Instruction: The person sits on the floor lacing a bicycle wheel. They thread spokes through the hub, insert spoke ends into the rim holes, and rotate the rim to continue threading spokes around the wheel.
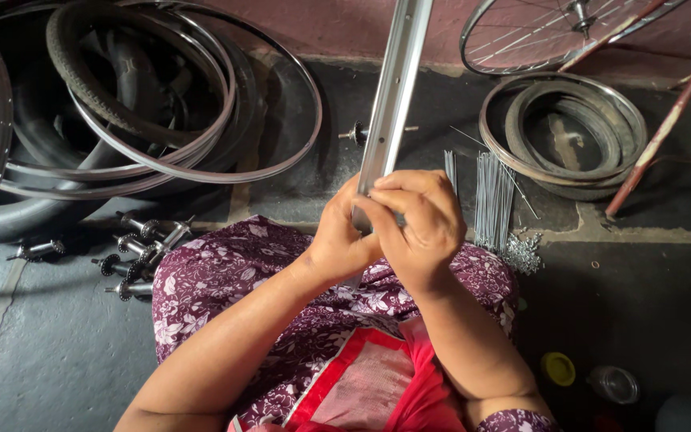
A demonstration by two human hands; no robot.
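Item, as I see it: grey concrete floor [57,352], pink wall beyond. Left hand [337,236] and right hand [421,224], both closed round upright bicycle rim [393,88]; spokes [493,200] just right of them.

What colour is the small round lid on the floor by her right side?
Yellow: the small round lid shows in the head view, beside a clear jar.

Your left hand [337,236] and right hand [419,224] both grip the lower end of an upright silver wheel rim [393,88]; a bundle of spokes [493,200] lies just beside, on the floor [49,352]
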